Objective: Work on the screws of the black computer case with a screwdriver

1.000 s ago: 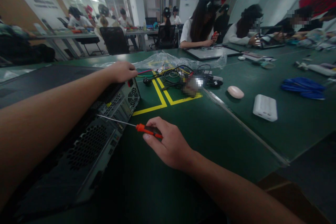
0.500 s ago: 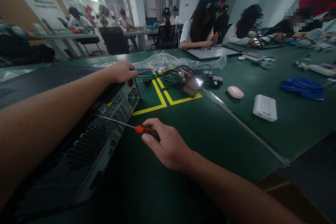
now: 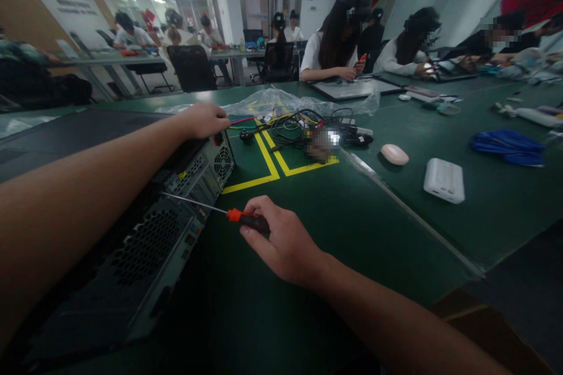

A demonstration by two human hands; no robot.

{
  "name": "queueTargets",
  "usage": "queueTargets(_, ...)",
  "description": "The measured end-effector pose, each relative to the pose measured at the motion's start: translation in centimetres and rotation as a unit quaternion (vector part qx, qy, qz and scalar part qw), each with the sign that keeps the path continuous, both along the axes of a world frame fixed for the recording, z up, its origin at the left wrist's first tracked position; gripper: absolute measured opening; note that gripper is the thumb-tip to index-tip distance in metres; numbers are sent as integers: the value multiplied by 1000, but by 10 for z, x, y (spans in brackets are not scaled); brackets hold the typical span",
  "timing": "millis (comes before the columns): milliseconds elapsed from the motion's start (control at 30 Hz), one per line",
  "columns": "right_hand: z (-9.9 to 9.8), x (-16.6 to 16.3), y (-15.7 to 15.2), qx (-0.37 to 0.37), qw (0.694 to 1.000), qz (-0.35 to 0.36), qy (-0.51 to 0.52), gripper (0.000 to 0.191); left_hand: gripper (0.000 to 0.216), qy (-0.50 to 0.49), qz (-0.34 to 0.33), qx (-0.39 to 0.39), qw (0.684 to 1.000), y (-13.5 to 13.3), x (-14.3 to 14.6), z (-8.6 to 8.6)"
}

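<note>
A black desktop computer case [image 3: 145,299] lies on its side at the left, its grey back panel with vents and ports facing me. My left hand [image 3: 203,120] holds its far top edge, fingers curled over the rim and the fingertips partly hidden. My right hand [image 3: 281,240] is closed around the dark handle of a screwdriver [image 3: 234,215] with an orange collar. The thin metal shaft points left, and its tip meets the back panel near the slot covers. Whether the tip sits in a screw is too small to tell.
Tangled black cables [image 3: 285,129] and crumpled clear plastic [image 3: 303,99] lie beyond the case. To the right are a pink rounded object [image 3: 394,154], a white box-shaped device [image 3: 444,180] and a blue bundle [image 3: 505,147]. Other people work across the green table [image 3: 352,217].
My right hand has shifted slightly, its fingers changing place a little on the screwdriver's handle. The screwdriver's tip, the case and my left hand look unmoved.
</note>
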State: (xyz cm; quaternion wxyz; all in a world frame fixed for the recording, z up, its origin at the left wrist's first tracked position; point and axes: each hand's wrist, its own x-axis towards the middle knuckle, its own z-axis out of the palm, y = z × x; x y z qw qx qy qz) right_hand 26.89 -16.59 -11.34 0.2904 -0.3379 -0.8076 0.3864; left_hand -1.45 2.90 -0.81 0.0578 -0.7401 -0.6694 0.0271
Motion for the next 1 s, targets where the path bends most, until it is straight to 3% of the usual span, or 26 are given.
queueTargets(1000,3,0,-1,-1,1000,-5,13,17,74,-6,13,-17,1000,-4,5,3)
